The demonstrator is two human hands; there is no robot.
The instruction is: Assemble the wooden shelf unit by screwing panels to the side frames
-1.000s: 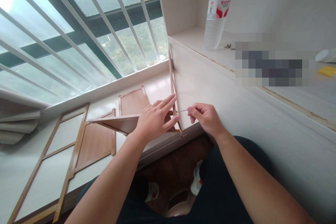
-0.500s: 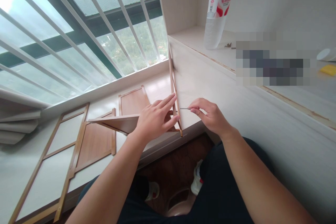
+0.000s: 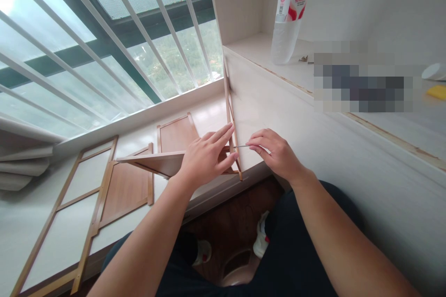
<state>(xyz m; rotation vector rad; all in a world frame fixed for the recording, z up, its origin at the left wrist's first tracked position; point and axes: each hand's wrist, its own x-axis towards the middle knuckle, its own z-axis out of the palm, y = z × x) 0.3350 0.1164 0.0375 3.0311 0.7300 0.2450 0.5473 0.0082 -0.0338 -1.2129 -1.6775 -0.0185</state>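
Note:
My left hand (image 3: 208, 155) lies over a wooden panel (image 3: 158, 163) that stands on edge, with its fingers stretched out and the thumb spread apart. Its fingertips and thumb reach a narrow wooden frame (image 3: 229, 102) leaning at the white side wall. Between the thumb and fingers of my right hand (image 3: 275, 152) is a thin metal rod-like tool (image 3: 241, 146). Its tip meets the frame, close to my left thumb, where the panel's end comes up to it. The tool's other end is hidden in my fingers.
On the white ledge lie a brown panel (image 3: 127, 178), another panel (image 3: 177, 133) and a ladder-like wooden frame (image 3: 57, 209). A water bottle (image 3: 287, 28) and small metal parts (image 3: 303, 59) sit on the right shelf, beside a blurred-out area. Window bars (image 3: 118, 28) rise behind.
My right hand has shifted slightly left, bringing the tool's tip from just right of the frame up to it. My left hand stays in place.

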